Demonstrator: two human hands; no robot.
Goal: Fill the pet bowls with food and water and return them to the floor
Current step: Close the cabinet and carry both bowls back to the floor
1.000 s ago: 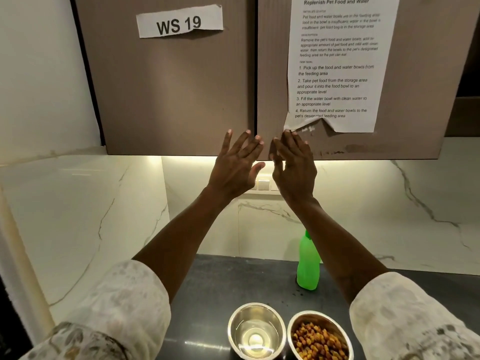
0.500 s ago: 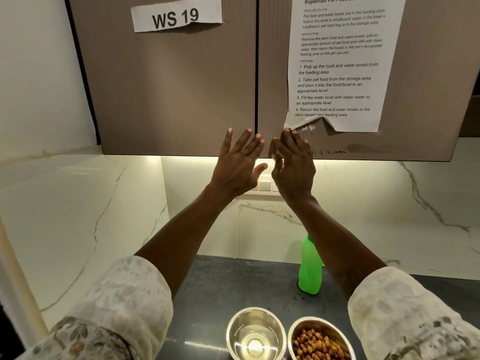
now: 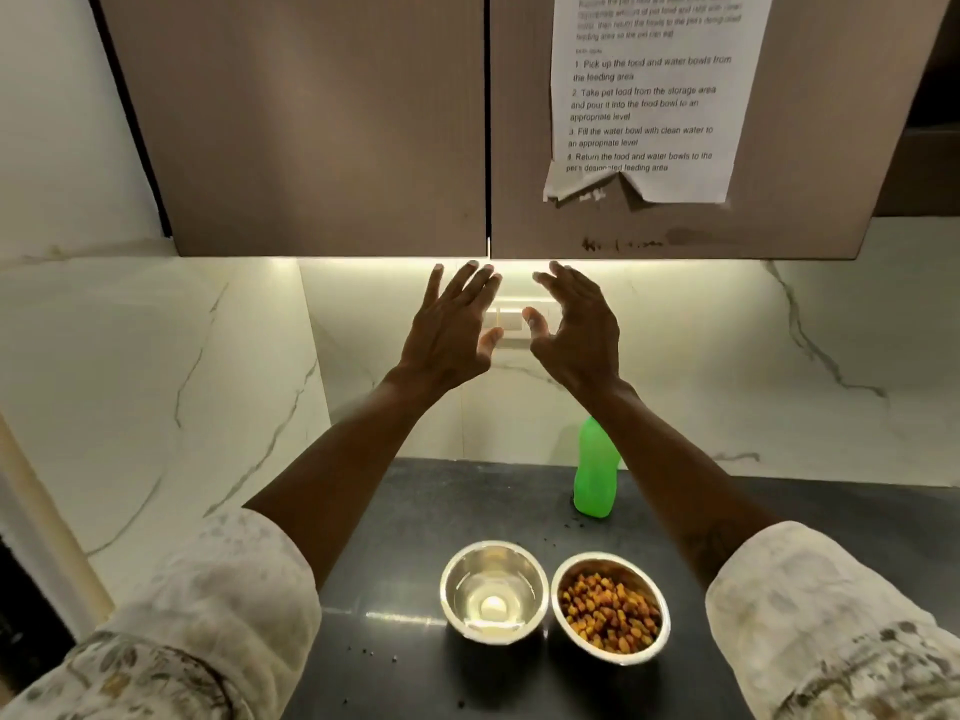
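Two steel bowls stand side by side on the dark counter [image 3: 415, 511] near its front. The left water bowl [image 3: 493, 592] holds clear water. The right food bowl [image 3: 610, 608] is filled with brown and yellow kibble. A green plastic bottle [image 3: 595, 472] stands upright behind them by the wall. My left hand [image 3: 449, 330] and my right hand [image 3: 576, 332] are raised, fingers spread, holding nothing, just below the bottom edge of the shut upper cabinet doors [image 3: 488, 148]. Both hands are well above the bowls.
A printed instruction sheet [image 3: 649, 106] is taped to the right cabinet door. White marble walls [image 3: 156, 381] close in the counter at the back and left. A wall switch plate [image 3: 511, 319] sits behind my hands. A few crumbs lie on the counter.
Both hands have come off the cabinet doors and dropped below their bottom edge, spreading slightly apart. My view has tilted down, showing more of the bowls.
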